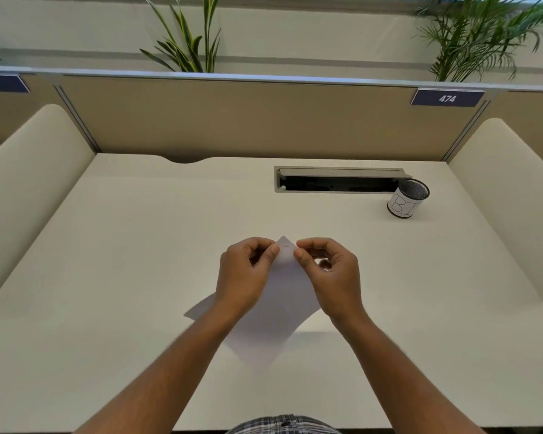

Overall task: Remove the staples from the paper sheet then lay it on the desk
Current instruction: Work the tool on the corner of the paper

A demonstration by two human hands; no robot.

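A white paper sheet (pixel 273 314) is held a little above the cream desk (pixel 123 245), turned so that one corner points away from me. A small dark staple (pixel 286 245) sits in that far corner. My left hand (pixel 245 274) pinches the corner's left edge between thumb and fingers. On the corner's right edge, my right hand (pixel 329 274) pinches in the same way, its thumb tip close to the staple. The sheet's lower part hangs between my wrists.
A black mesh cup (pixel 408 198) with a white label stands at the back right, beside an open cable slot (pixel 336 180) in the desk. A beige partition (pixel 264 120) closes the back and padded dividers flank both sides.
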